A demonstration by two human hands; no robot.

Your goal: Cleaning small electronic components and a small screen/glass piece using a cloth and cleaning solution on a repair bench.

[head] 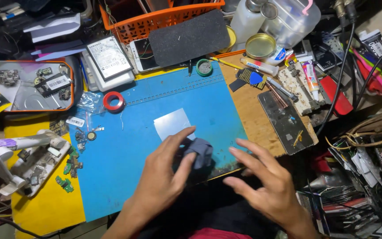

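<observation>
Two hands work over a blue mat (155,146) on the counter. The left hand (162,177) pinches a dark cloth (201,152) at the mat's near edge, just below a grey sheet (172,122). The right hand (266,183) hovers open beside it.

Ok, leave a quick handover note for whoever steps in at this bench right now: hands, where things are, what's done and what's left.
Left hand: pinching a dark grey cloth between thumb and fingers, over the near edge of the blue work mat.
Right hand: open, fingers spread, holding nothing, just right of the cloth.
Silver rectangular plate: flat on the mat, just beyond the cloth, its near corner under the left fingertips.
Red tape roll: at the mat's far left corner.
Small green circuit boards: loose at the mat's left edge.
Done: plate laid out, cloth in hand.
Left: whether the plate has been wiped cannot be told.
</observation>
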